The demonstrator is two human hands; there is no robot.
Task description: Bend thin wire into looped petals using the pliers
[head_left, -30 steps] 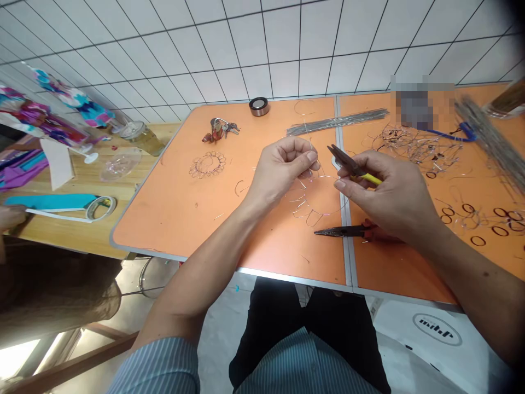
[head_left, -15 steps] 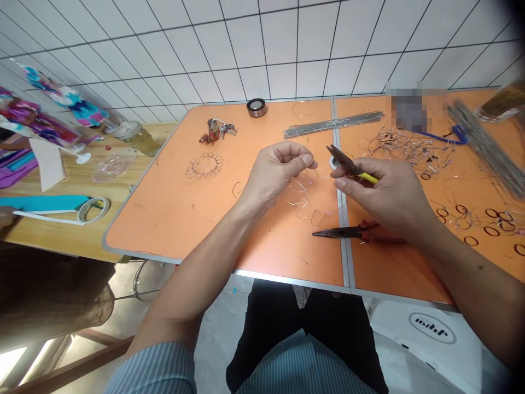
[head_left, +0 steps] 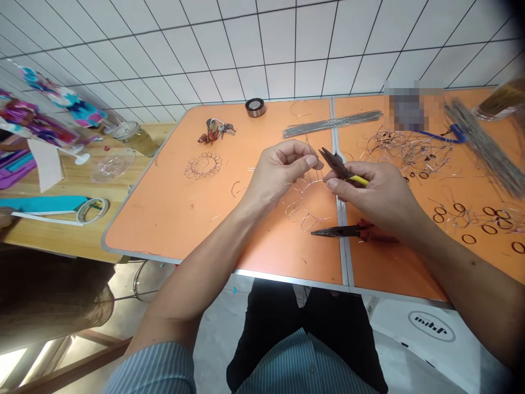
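My left hand pinches a thin wire between thumb and fingers, with a strand sticking up above the fingertips. From it hangs a looped wire ring, its petal-like loops spread just over the orange table. My right hand grips pliers with a yellow handle, their dark jaws pointing up and left beside my left fingertips. Whether the jaws touch the wire I cannot tell. Below my hands lies a second pair, red-handled needle-nose pliers. Another looped wire ring lies flat to the left.
Keys, a roll of tape and a bundle of straight wires lie toward the wall. Tangled wire, dark small rings and another wire bundle are on the right. A drink cup stands left.
My right hand and its pliers have moved left, closer to my left fingertips. The looped wire ring has shifted slightly, and a strand now shows above my left hand.
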